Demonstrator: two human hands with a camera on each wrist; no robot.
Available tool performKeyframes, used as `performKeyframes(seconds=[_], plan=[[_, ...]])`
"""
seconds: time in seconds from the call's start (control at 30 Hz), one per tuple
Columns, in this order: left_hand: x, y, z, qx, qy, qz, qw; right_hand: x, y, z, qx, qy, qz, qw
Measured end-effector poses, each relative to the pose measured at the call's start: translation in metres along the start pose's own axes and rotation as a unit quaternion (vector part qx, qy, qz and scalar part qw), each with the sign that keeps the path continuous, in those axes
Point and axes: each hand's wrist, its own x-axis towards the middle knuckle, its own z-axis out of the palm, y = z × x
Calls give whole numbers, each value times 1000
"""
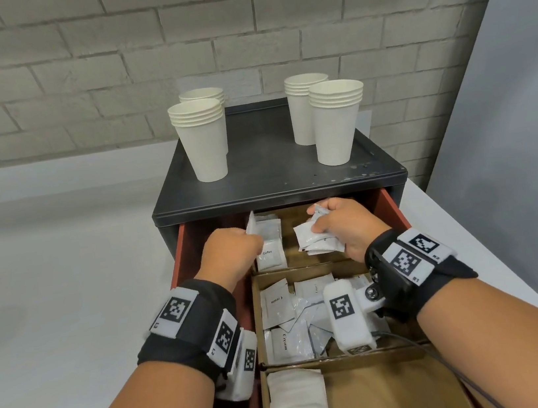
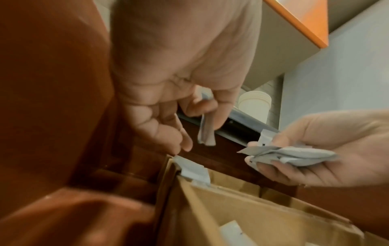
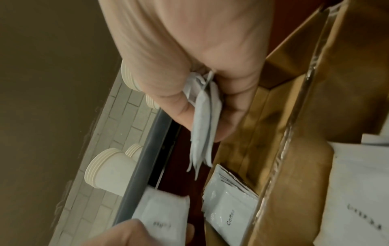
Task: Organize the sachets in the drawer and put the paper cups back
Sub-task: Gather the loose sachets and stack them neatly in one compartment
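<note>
The open red drawer (image 1: 182, 250) holds cardboard dividers (image 1: 307, 268). My left hand (image 1: 232, 248) pinches a white sachet (image 1: 250, 225) upright over the back left compartment, above a stack of coffee sachets (image 1: 270, 255). In the left wrist view that sachet (image 2: 206, 129) hangs edge-on from thumb and finger. My right hand (image 1: 341, 224) grips a bundle of several sachets (image 1: 314, 240) over the back right compartment; in the right wrist view the bundle (image 3: 203, 126) hangs from my fist. Four stacks of paper cups (image 1: 203, 140) (image 1: 335, 121) stand on the black cabinet top (image 1: 273, 168).
The middle compartment holds a loose jumble of sachets (image 1: 297, 317), some marked Cream. White napkins (image 1: 297, 404) lie in the front left compartment. A white counter (image 1: 47, 286) spreads to the left; a brick wall (image 1: 237, 35) rises behind the cabinet.
</note>
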Motion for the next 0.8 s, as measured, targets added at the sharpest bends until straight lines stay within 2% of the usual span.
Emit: performKeyframes(seconds=[0.1, 0.43, 0.67, 0.73, 0.8], plan=[[-1, 1, -1, 3, 26, 12, 1000, -1, -1, 1, 5, 5, 4, 1000], [10, -11, 8, 108, 57, 81, 989, -2, 0, 5, -14, -12, -11, 1000], [15, -14, 13, 200, 33, 80, 976, -3, -1, 3, -20, -20, -13, 1000], [14, -14, 13, 177, 54, 103, 977, -4, -2, 3, -12, -23, -14, 1000], [12, -9, 13, 109, 71, 119, 984, -5, -2, 5, 6, -26, -17, 1000]])
